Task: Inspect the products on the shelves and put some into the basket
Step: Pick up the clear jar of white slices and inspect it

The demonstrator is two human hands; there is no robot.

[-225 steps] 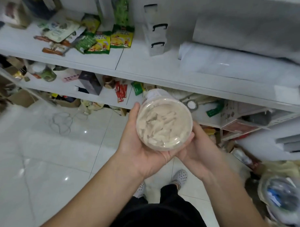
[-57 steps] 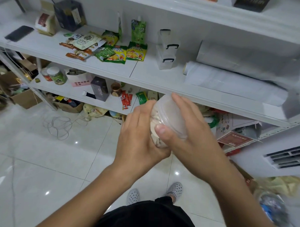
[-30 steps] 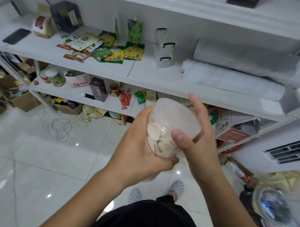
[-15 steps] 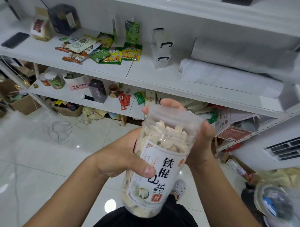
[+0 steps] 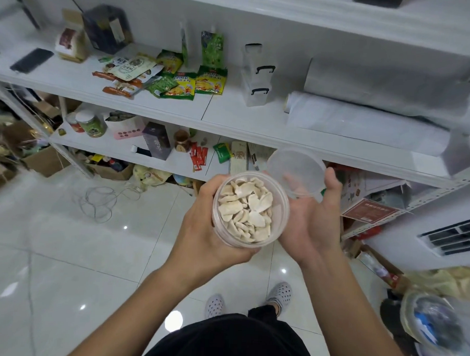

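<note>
Jar (image 5: 250, 209) of pale dried slices, uncapped, mouth up toward us, long axis running straight down from the head camera. We see our left hand (image 5: 208, 225) wrapped round its wall from the left and beneath, gripping it in front of the body over the floor. Translucent lid (image 5: 295, 170) sits just up and right of the jar's rim, pinched by our right hand (image 5: 311, 220), thumb on the lid's right edge, palm up beside the jar. We judge recapping falls to the right hand: lid moves down-left onto the mouth. White shelves (image 5: 140, 98) stand beyond; any basket is unclear at lower right.
</note>
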